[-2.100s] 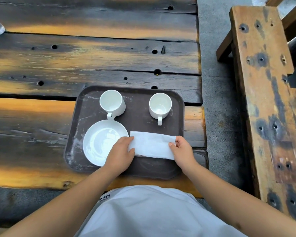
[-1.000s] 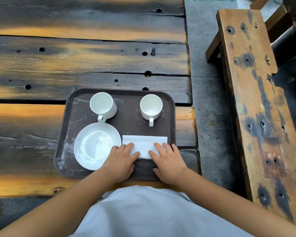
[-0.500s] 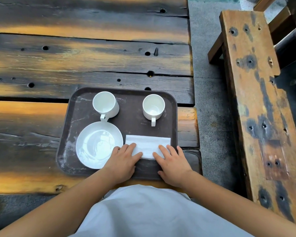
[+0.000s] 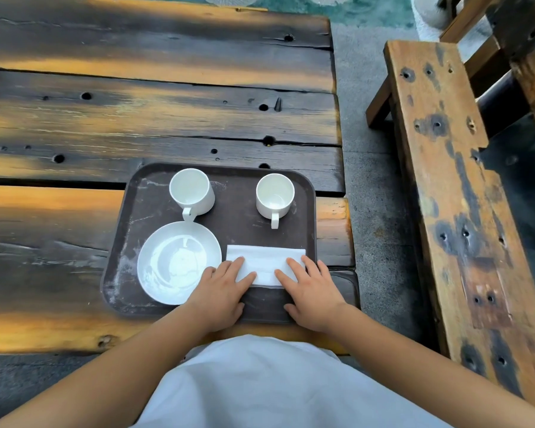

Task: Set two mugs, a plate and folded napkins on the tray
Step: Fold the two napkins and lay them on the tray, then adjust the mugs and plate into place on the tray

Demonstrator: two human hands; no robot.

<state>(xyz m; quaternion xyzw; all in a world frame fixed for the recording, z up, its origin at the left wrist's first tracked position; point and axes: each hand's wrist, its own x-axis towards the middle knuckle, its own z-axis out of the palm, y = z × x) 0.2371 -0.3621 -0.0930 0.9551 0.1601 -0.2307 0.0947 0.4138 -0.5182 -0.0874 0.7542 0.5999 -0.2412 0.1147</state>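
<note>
Your tray (image 4: 142,193) sits at the near edge of the plank table (image 4: 136,118), brown and scuffed, rounded corners. Taking the tray's centre as the clock:

- Left mug (image 4: 192,191) at 11 o'clock, upright, empty, handle pointing to 6. The handle tip reaches the plate's far rim; whether it touches, you cannot tell from here.
- Right mug (image 4: 275,196) at 1 o'clock, upright, empty, handle to 6, well apart from the other mug.
- Plate (image 4: 173,264) at 7 o'clock, empty, flat on the tray floor.
- Napkin (image 4: 264,261) at 5 o'clock, folded to a long white rectangle, just beside the plate's right edge.

Your left hand (image 4: 220,291) lies flat, fingers spread, tips on the napkin's left end; its heel overlaps the plate's near rim. Your right hand (image 4: 312,291) lies flat the same way on the right end. Neither hand grips anything: both palms down, pressing.

Step in hand, by my reading: smoothing the fold. Everything named is on the tray, so the task looks almost done. Whether this is one napkin or a stack, the view does not settle.

Next move calls for lifting both hands straight up, no drag, so the fold holds. A wooden bench (image 4: 445,180) stands off at 3 o'clock, uninvolved.
</note>
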